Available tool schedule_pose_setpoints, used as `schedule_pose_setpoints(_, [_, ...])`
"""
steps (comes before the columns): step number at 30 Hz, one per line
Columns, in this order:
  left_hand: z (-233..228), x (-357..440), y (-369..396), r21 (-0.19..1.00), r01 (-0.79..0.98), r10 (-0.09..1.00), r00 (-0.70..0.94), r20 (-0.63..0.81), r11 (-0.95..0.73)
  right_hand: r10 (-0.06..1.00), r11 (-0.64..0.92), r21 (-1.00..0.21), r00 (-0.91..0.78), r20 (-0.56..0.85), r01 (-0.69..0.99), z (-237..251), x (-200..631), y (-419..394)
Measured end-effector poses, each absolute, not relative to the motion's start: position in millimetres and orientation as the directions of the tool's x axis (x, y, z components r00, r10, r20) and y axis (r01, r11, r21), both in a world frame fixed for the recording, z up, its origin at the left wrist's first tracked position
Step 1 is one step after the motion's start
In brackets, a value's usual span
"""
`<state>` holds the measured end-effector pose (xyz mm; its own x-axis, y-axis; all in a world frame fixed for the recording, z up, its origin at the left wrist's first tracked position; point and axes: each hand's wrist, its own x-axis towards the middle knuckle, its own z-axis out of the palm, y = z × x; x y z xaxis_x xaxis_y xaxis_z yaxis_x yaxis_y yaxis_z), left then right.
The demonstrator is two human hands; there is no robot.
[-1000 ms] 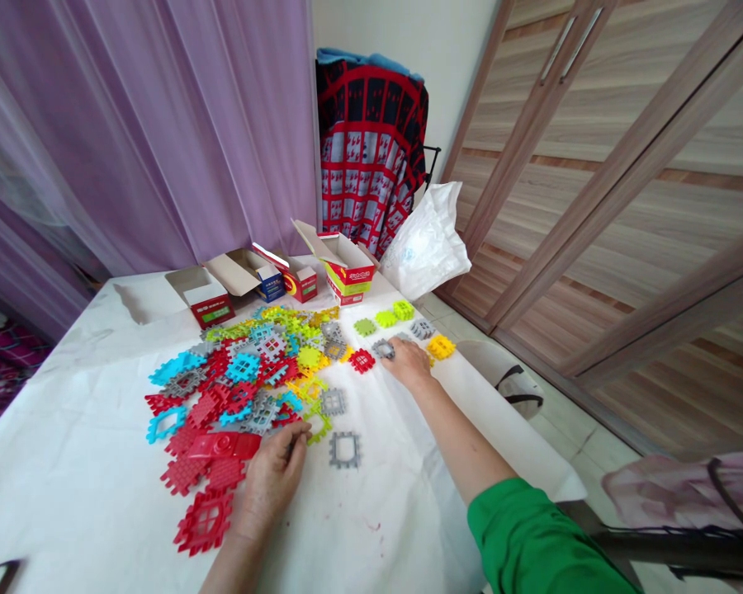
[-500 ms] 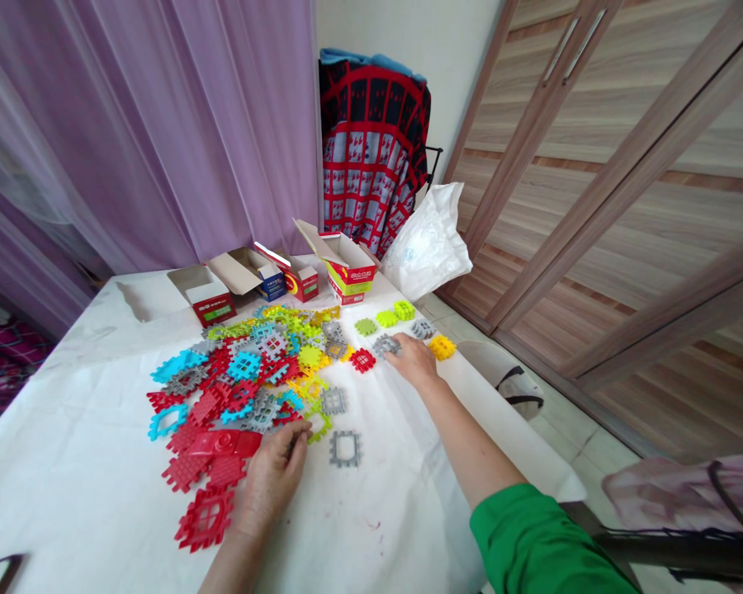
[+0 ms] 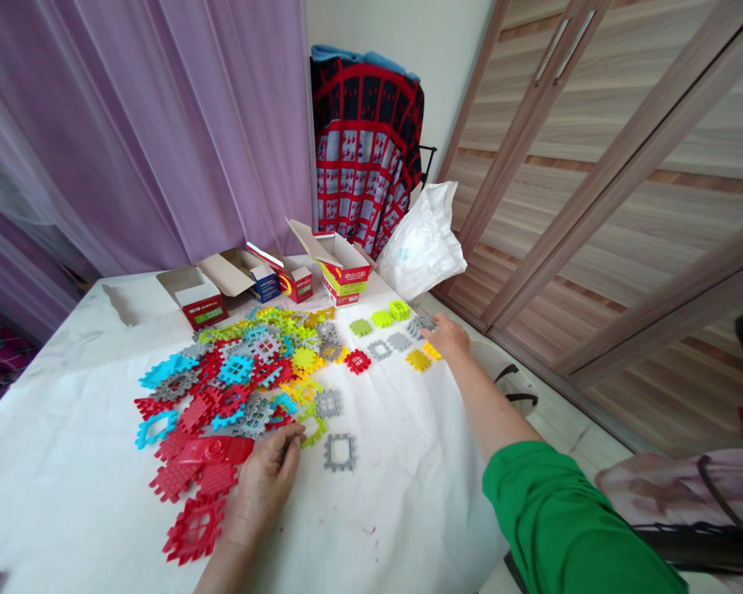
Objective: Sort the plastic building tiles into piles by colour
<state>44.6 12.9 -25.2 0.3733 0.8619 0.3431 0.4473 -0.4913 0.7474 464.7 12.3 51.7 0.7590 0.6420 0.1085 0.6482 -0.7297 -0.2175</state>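
Observation:
My right hand [image 3: 449,337] is stretched to the table's right edge, its fingertips on several grey toothed interlocking building pieces [image 3: 418,327]. Two yellow pieces [image 3: 418,360] lie just below it. To its left are a grey open-frame piece [image 3: 380,350], a solid grey one [image 3: 399,341] and a red window piece [image 3: 358,361]. My left hand [image 3: 269,474] rests beside the mixed pile [image 3: 238,370], fingers loosely bent and thumb apart, with nothing visible in it. Near its fingertips are a yellow-green frame piece [image 3: 314,431] and a grey square frame [image 3: 340,453].
Opened cardboard boxes [image 3: 204,313] line the back of the white-covered table [image 3: 371,503]. Yellow-green pieces [image 3: 382,318] lie near the right edge. A white plastic bag [image 3: 424,243] stands behind the table's far right corner, and wooden wardrobe doors [image 3: 594,198] rise to the right.
My right hand has moved right, from a grey piece to the grey group at the edge. More grey pieces and a separate yellow piece now show on the cloth. My left hand stays put.

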Motion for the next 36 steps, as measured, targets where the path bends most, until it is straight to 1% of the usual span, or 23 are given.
schedule_pose_setpoints(10, [-29.0, 43.3, 13.7, 0.747, 0.447, 0.859, 0.388, 0.335, -0.493, 0.679, -0.708, -0.193, 0.730, 0.080, 0.679, 44.1, 468.6, 17.4])
schedule_pose_setpoints(20, [-29.2, 43.1, 13.0, 0.761, 0.447, 0.869, 0.384, 0.312, -0.471, 0.711, -0.685, -0.168, 0.701, 0.056, 0.709, 48.7, 463.1, 13.6])
schedule_pose_setpoints(26, [-31.5, 42.3, 13.5, 0.767, 0.447, 0.873, 0.385, 0.301, -0.461, 0.701, -0.699, -0.120, 0.709, 0.081, 0.705, 48.0, 460.3, 16.4])
schedule_pose_setpoints(28, [-29.8, 42.5, 13.4, 0.764, 0.449, 0.872, 0.383, 0.304, -0.464, 0.699, -0.704, -0.109, 0.712, 0.069, 0.702, 48.0, 460.9, 17.8])
schedule_pose_setpoints(32, [-26.8, 42.9, 12.8, 0.759, 0.453, 0.870, 0.389, 0.304, -0.468, 0.688, -0.716, -0.126, 0.725, 0.041, 0.687, 48.6, 463.3, 18.2])
schedule_pose_setpoints(36, [-28.5, 42.7, 12.6, 0.756, 0.462, 0.872, 0.387, 0.300, -0.465, 0.677, -0.715, -0.171, 0.732, 0.077, 0.678, 52.3, 464.7, 15.5])
